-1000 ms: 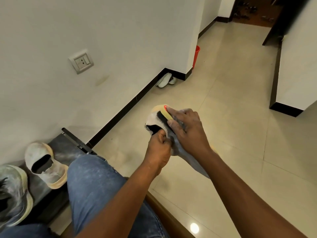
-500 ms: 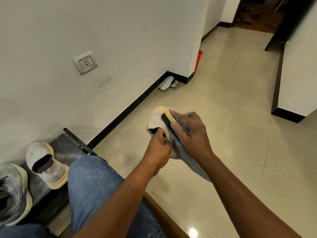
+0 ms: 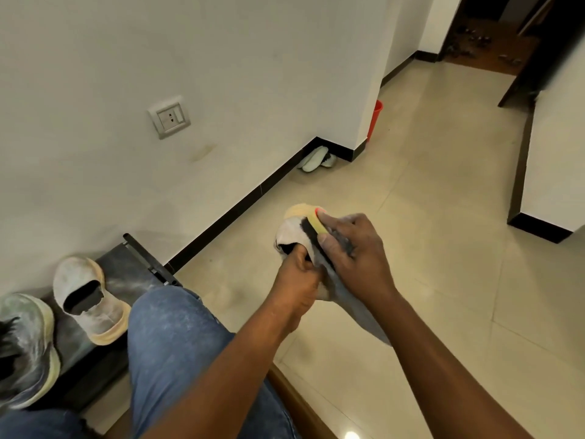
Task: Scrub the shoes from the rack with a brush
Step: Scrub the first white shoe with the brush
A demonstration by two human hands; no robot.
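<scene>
Frame centre: left hand (image 3: pixel 297 274) grips a dusty white shoe (image 3: pixel 292 231) at its opening, fingers curled round the collar, held above the floor (image 3: pixel 443 217). Right hand (image 3: pixel 354 251) curls round a yellow brush (image 3: pixel 318 224), bristles touching the shoe's upper. Lower left: rack (image 3: pixel 133 267) holding a second white shoe (image 3: pixel 88 299) and a grey sneaker (image 3: pixel 25 350). Jeans knee (image 3: pixel 177 337) beside the rack.

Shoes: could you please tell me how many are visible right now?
4, perhaps more: one held in the left hand, a white shoe and a dark shoe on the rack, and pale footwear, possibly a pair, by the wall.
</scene>
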